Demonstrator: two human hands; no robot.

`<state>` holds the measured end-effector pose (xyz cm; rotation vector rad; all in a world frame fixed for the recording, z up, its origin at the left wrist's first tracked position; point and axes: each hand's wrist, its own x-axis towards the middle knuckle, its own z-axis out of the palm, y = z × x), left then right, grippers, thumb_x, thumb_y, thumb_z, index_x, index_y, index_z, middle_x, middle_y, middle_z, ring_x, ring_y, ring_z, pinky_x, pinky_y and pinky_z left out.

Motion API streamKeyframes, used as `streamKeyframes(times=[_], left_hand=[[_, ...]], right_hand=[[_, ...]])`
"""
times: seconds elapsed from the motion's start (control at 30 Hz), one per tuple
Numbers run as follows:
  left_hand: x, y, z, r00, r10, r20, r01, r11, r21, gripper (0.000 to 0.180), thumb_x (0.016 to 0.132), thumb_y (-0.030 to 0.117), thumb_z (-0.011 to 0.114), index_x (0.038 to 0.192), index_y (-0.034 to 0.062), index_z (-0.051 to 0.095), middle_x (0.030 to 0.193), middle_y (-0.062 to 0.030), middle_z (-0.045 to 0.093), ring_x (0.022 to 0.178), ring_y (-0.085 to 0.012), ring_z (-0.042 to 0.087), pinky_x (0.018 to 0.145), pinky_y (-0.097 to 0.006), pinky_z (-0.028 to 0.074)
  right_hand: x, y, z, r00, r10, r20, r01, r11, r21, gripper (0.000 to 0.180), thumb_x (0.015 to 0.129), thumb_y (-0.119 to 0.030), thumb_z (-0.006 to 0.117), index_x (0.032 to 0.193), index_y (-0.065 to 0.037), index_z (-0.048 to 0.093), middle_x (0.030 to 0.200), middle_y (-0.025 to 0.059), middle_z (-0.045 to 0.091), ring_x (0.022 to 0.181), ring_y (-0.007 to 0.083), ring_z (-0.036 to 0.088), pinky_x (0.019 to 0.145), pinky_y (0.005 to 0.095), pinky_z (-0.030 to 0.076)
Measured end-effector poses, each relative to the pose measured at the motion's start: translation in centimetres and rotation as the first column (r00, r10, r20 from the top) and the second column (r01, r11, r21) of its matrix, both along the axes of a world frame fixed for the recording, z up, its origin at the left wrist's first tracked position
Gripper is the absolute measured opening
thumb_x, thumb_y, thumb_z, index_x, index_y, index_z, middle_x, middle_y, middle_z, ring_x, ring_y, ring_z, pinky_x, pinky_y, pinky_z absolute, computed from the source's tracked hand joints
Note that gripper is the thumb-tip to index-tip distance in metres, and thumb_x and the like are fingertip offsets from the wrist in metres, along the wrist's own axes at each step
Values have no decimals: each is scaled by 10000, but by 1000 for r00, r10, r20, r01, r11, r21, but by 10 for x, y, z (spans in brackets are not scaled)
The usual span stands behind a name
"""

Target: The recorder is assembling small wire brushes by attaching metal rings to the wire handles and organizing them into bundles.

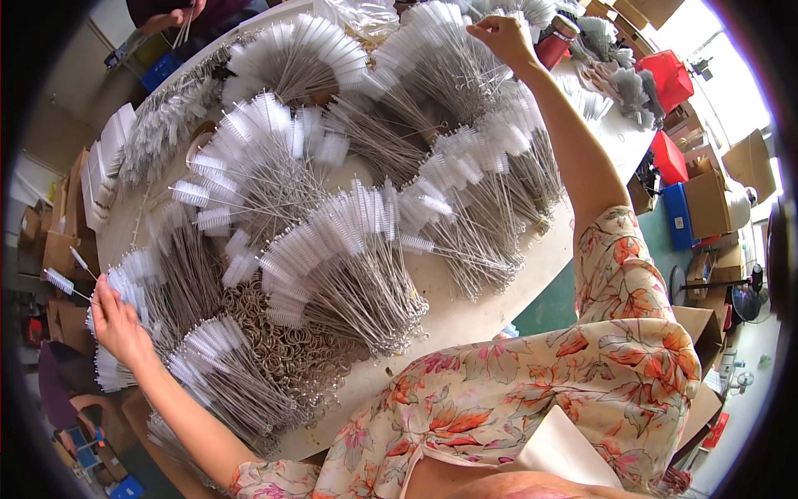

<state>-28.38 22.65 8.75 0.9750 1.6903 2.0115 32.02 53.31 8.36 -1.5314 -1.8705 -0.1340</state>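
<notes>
My left hand (121,323) is at the left edge of the table, its fingers closed round the thin stems of two small wire tube brushes (60,281). Their white bristle heads stick out past the fingertips to the left. At the far side, my right arm stretches out over the brush piles. My right hand (504,40) is pinched there beside a bundle of white-bristled brushes (436,46); what it holds, if anything, is too small to make out. Between my arms lie fanned bundles of brushes (324,241) with twisted metal stems and looped ends.
Loose metal rings (287,341) lie heaped on the white table (465,320). A red jar (555,43) stands right of my right hand. Across the table, another person's hand (173,20) holds thin sticks. Cardboard boxes (711,204) and a blue bin (677,218) stand at the right.
</notes>
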Motion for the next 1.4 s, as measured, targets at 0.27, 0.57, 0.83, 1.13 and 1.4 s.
streamKeyframes(times=[0.27,0.57,0.83,1.13,1.4], left_hand=[[97,-104,10,999,-37,-13,34,983,-182,310,947,210,440,1121,-26,541,688,39,412,497,6,298,391,-148,205],[99,-213,-28,989,71,127,-38,968,-249,343,945,247,447,1070,-49,566,689,23,414,476,0,279,378,-156,170],[122,-210,-54,945,-20,327,31,999,-26,304,943,241,446,1057,-2,589,644,26,398,467,-6,274,366,-155,182],[131,-259,-63,935,156,317,-132,986,-98,292,936,236,461,998,-12,601,668,17,427,463,-10,289,370,-150,195],[145,-250,-53,954,142,265,-150,989,7,289,929,227,455,933,-10,621,631,35,380,524,-37,304,426,-191,230]], right_hand=[[5,50,-21,955,-225,192,273,922,-276,338,641,-386,715,805,-92,693,702,98,650,648,222,614,662,355,494],[9,58,15,978,-133,-163,171,953,248,249,764,-360,642,863,-138,695,617,33,610,501,97,508,478,266,421],[-187,-54,38,659,554,-509,-730,636,-252,208,827,-296,586,942,-149,678,623,1,586,462,63,428,445,227,375],[-286,-84,-42,877,451,-166,-470,733,-492,372,656,-449,713,815,-113,707,800,82,665,764,219,634,716,344,504],[-263,-73,32,764,547,-341,-442,830,341,237,917,-217,437,928,-34,588,721,13,517,645,113,493,571,249,421]])
